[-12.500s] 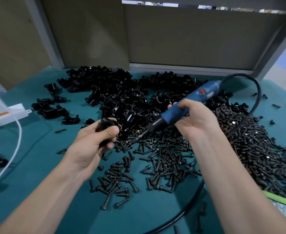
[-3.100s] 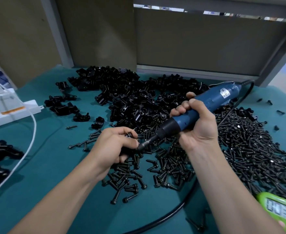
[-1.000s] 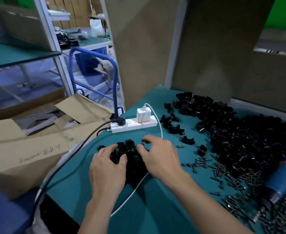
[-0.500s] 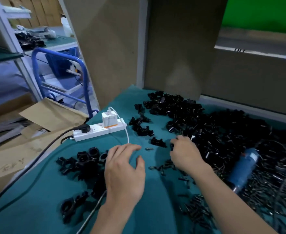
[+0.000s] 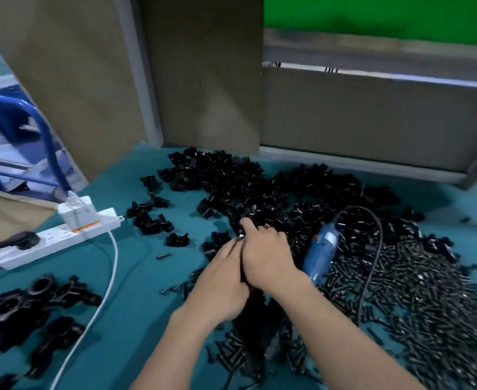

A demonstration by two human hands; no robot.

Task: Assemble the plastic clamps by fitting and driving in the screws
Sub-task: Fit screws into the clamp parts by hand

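Observation:
My left hand (image 5: 220,280) and my right hand (image 5: 268,257) are pressed side by side at the near edge of the big heap of black plastic clamp parts (image 5: 262,192). A dark piece with a small shiny spot shows between their fingertips, but the blur hides who grips it. My right index finger reaches into the heap. The blue electric screwdriver (image 5: 321,254) lies loose on the table just right of my right hand, tip toward me. Black screws (image 5: 417,294) lie spread in a wide pile at the right and under my forearms.
Finished black clamps (image 5: 35,299) lie at the near left. A white power strip (image 5: 57,237) with a charger and a white cable (image 5: 110,266) sits at the left edge. The screwdriver's black cord (image 5: 372,249) loops over the screws. Brown panels wall the back.
My view swung right, from the finished clamps toward the parts heap. My left hand left the finished clamps and joined my right hand at the heap. The screwdriver stays where it was laid.

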